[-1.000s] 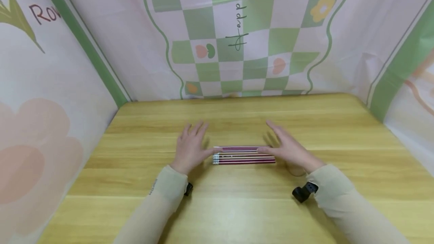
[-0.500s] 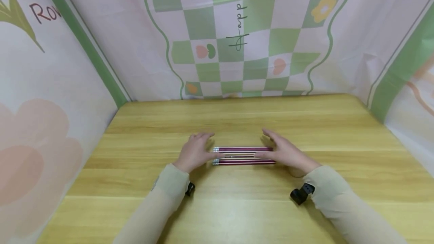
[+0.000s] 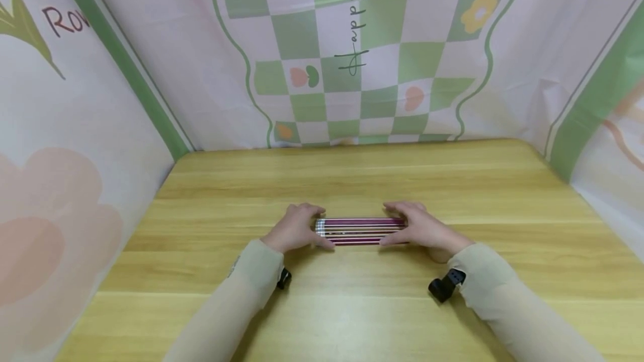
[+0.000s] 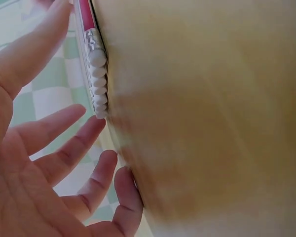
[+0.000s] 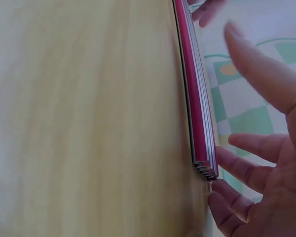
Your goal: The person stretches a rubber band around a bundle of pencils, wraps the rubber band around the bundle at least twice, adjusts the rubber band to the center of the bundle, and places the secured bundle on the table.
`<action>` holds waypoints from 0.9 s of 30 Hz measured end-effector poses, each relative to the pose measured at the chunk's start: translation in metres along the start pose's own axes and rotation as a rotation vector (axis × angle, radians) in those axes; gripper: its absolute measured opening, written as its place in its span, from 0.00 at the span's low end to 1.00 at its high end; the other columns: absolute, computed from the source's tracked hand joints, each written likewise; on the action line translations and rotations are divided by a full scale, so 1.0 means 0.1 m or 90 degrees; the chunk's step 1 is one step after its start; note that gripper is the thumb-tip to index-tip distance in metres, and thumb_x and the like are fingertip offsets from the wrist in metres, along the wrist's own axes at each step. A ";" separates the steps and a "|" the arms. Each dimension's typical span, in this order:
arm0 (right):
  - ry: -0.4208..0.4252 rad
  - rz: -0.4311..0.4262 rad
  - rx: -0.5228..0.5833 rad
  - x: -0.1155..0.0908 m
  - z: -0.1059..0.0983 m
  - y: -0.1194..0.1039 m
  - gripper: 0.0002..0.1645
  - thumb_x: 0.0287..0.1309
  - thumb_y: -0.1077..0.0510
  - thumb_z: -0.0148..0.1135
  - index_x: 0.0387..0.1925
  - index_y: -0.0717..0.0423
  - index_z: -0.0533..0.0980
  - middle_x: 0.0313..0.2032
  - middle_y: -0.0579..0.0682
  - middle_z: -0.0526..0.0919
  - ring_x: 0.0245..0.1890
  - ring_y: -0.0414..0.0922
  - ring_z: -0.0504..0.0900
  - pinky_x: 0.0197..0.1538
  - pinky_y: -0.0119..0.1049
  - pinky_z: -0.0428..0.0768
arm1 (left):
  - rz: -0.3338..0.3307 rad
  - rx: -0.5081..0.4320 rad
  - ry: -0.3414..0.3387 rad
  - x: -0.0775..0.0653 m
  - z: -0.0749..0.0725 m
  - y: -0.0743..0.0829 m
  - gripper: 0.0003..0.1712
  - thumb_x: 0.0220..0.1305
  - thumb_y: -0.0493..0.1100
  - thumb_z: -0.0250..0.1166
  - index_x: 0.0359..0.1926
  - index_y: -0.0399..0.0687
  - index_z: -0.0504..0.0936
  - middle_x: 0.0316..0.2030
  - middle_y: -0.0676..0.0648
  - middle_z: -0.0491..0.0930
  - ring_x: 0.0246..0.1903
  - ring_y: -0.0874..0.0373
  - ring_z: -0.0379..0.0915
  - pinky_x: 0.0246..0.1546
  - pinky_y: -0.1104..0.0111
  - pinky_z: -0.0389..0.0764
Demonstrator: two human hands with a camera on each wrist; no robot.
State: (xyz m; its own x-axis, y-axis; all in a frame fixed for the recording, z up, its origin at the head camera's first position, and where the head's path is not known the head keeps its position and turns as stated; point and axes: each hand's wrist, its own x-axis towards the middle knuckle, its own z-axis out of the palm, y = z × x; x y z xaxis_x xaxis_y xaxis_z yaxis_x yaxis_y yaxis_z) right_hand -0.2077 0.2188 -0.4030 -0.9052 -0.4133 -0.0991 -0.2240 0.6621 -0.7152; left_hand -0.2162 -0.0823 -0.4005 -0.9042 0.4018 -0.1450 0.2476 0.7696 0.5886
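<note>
A flat row of several dark-red striped pencils lies side by side on the table, silver ferrules and white erasers to the left. At the eraser end my left hand arches round the row, thumb on the near side and fingers on the far side. My right hand spans the other end in the same way. In the left wrist view the thumb stands apart from the pencils and a fingertip comes close to the erasers. The right wrist view has fingertips beside the pencils' ends, with the thumb raised off them.
The wooden table has pale wood grain. Behind it hangs a green-and-white checked cloth, with a printed cloth along the left side. Each wrist carries a small black camera.
Both hands have lowered round the pencil row. Their thumbs have shifted from over the pencils to the near edge, and the fingers have bent inward along the far side. The pencils look unmoved.
</note>
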 end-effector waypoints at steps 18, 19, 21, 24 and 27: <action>0.032 -0.027 -0.029 0.06 0.07 0.04 0.52 0.29 0.53 0.85 0.60 0.66 0.73 0.58 0.63 0.71 0.60 0.65 0.57 0.63 0.62 0.61 | -0.001 0.012 -0.013 0.05 0.01 -0.01 0.44 0.42 0.52 0.83 0.61 0.44 0.78 0.63 0.43 0.73 0.59 0.44 0.63 0.64 0.52 0.74; 0.030 -0.029 -0.037 0.06 0.07 0.04 0.51 0.29 0.53 0.85 0.59 0.65 0.74 0.57 0.63 0.72 0.59 0.65 0.58 0.63 0.61 0.62 | 0.001 0.013 -0.014 0.04 0.01 -0.01 0.43 0.42 0.52 0.83 0.61 0.44 0.79 0.63 0.43 0.73 0.59 0.44 0.63 0.64 0.52 0.74; 0.027 -0.027 -0.046 0.07 0.07 0.03 0.48 0.30 0.53 0.85 0.57 0.64 0.75 0.57 0.62 0.72 0.59 0.65 0.59 0.61 0.60 0.63 | 0.006 0.017 -0.014 0.04 0.00 -0.01 0.43 0.43 0.52 0.82 0.60 0.43 0.79 0.63 0.42 0.73 0.58 0.44 0.63 0.64 0.52 0.74; 0.026 -0.014 -0.037 0.07 0.08 0.03 0.43 0.32 0.55 0.85 0.55 0.62 0.77 0.56 0.61 0.72 0.57 0.63 0.60 0.59 0.55 0.65 | 0.012 0.020 -0.017 0.04 0.00 -0.01 0.41 0.43 0.53 0.82 0.59 0.42 0.80 0.62 0.41 0.74 0.57 0.44 0.64 0.63 0.53 0.74; 0.023 0.017 0.003 0.07 0.08 0.01 0.40 0.34 0.56 0.84 0.53 0.62 0.77 0.55 0.60 0.73 0.56 0.60 0.59 0.58 0.49 0.64 | 0.019 0.022 -0.021 0.05 0.00 -0.02 0.38 0.45 0.53 0.81 0.57 0.42 0.81 0.59 0.43 0.76 0.55 0.46 0.64 0.62 0.54 0.74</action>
State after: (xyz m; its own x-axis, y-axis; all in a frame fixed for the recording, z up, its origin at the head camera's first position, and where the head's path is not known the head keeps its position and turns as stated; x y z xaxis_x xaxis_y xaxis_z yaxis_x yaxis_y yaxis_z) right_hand -0.2114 0.2115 -0.4104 -0.9235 -0.3721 -0.0930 -0.1979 0.6699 -0.7156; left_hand -0.2212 -0.0817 -0.4023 -0.8844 0.4406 -0.1540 0.2866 0.7731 0.5658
